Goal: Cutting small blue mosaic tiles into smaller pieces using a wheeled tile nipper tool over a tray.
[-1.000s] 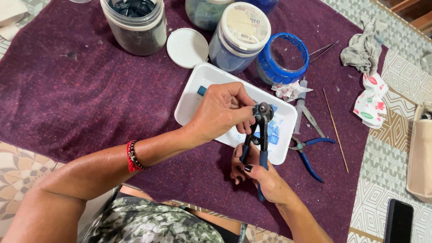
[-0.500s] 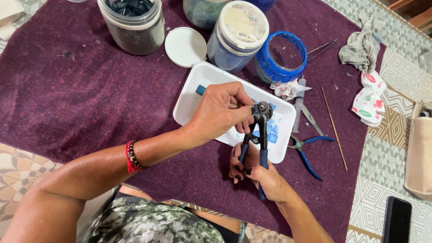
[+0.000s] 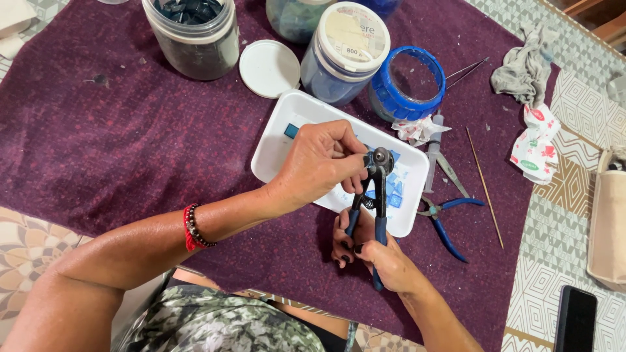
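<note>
A pair of wheeled nippers (image 3: 373,195) w/ dark blue handles was held near the centre of the frame, just above the lower right edge of a white tray (image 3: 274,146). The handles were gripped by the right hand (image 3: 381,257), fingers wrapped closed around them, approx. in the lower middle of the frame. The left hand (image 3: 319,163) was placed at the head of the tool, its fingertips pinched narrow at the small metal wheels; it is judged that a small piece was held there, but the piece itself could not be seen.

The nippers looked stiff & fairly heavy for their size, metal w/ coated handles, so a firm hold low on the handles is judged best. In the tray, light blue tile pieces (image 3: 393,189) were seen, thin, flat, square-ish. They are judged light, hard, brittle, w/ sharp edges probably, so to be taken by the flat sides w/ fingertips only.

The tray lay on a purple cloth (image 3: 98,150) over the worktop. At the upper part of the frame a dark jar (image 3: 195,39), a round white lid (image 3: 268,68), a white-capped jar (image 3: 342,55) & an open blue container (image 3: 407,81) were standing. Blue-handled pliers (image 3: 450,218) were lying to the right of the tray.
</note>
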